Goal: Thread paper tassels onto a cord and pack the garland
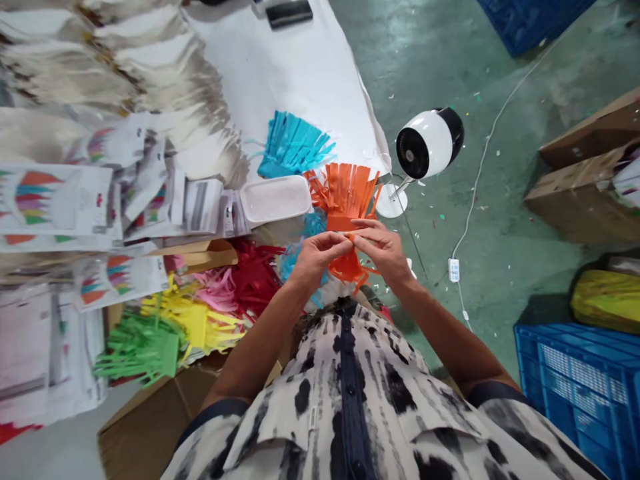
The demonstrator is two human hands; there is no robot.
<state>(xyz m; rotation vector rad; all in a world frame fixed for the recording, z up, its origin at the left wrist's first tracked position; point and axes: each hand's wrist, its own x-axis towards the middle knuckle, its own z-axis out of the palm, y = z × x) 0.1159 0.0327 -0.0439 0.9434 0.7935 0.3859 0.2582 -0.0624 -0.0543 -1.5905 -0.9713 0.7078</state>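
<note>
An orange paper tassel (349, 193) with fringed strips lies in front of me, its strips fanned out away from my body. My left hand (320, 255) pinches the tassel's near edge between thumb and fingers. From the other side my right hand (381, 248) pinches the same edge, its fingertips nearly meeting the left ones. More orange strips (347, 268) hang below the hands. Just beyond, a bundle of blue fringed paper (293, 147) rests on the white sheet. Beside the left hand sits a shallow white tray (276, 200).
Green (145, 347), yellow (200, 320) and red fringed paper (255, 273) is heaped at the left, near printed packets (55, 200). A small fan (427, 143) stands right of the white sheet (300, 73). A power cord (483, 167), cardboard boxes (585, 193) and a blue crate (575, 380) are on the right.
</note>
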